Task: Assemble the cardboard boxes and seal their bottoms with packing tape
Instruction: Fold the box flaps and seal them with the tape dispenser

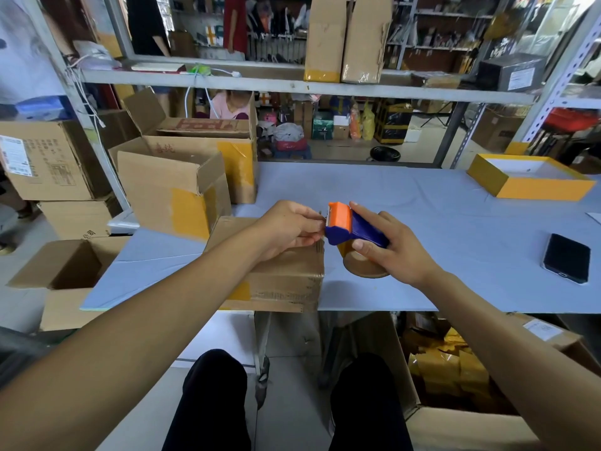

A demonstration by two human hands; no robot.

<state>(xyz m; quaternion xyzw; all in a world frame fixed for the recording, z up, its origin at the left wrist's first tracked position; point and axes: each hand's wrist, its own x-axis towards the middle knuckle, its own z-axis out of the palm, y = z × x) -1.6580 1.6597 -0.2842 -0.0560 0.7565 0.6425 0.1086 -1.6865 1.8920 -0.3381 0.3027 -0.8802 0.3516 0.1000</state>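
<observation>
Head view: a person is sitting at a grey table (455, 222), both bare arms reaching forward over it.
Right hand (395, 247): is gripping the blue and orange tape dispenser (353, 227), fingers curled over its blue body and thumb on the near side; the brown tape roll (362, 266) is hanging below it, just right of the box.
Left hand (289, 229): is resting on top of the cardboard box (283, 281), fingertips pinched close together right at the dispenser's orange end; whether they are holding the tape's end cannot be told.
Cardboard box: is lying at the near edge of the table, centre-left, under the left hand, with yellow tape on its near side.
Open boxes (182, 183): are standing at the far left of the table, flaps up, patched with yellow tape.
Phone (566, 262): is lying face down at the right, well apart from the hands.
Yellow tray (533, 182): is sitting at the far right of the table.
</observation>
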